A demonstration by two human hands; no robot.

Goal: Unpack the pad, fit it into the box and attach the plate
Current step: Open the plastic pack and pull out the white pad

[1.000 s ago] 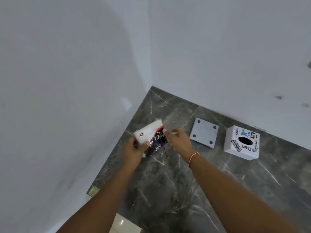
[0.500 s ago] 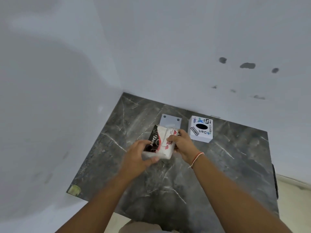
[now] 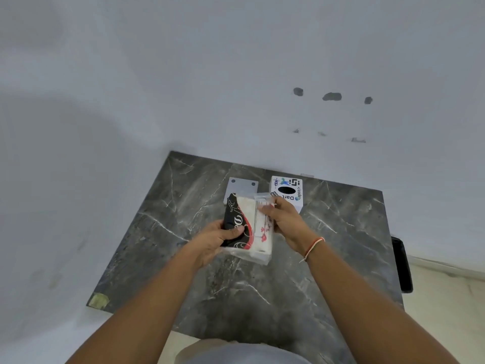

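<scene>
Both hands hold a plastic-wrapped pad pack (image 3: 252, 227), white with a black and red printed end, above the middle of the dark marble table (image 3: 262, 292). My left hand (image 3: 214, 239) grips its black left end, thumb on top. My right hand (image 3: 284, 219) pinches the clear wrapper at the pack's upper right side. Behind the pack a grey square plate (image 3: 242, 185) with corner holes lies flat, partly hidden. To its right stands a white box (image 3: 287, 191) covered in stickers, with a black oval hole on top.
The table sits in a corner between two white walls (image 3: 236, 74). A yellowish patch (image 3: 98, 300) marks its front left corner. A black object (image 3: 401, 264) hangs off the right edge. Pale floor (image 3: 446, 298) lies to the right.
The pack has come from the table's left side to the middle and turned upright. My right hand now pinches the wrapper's upper right side. The view has swung to the right.
</scene>
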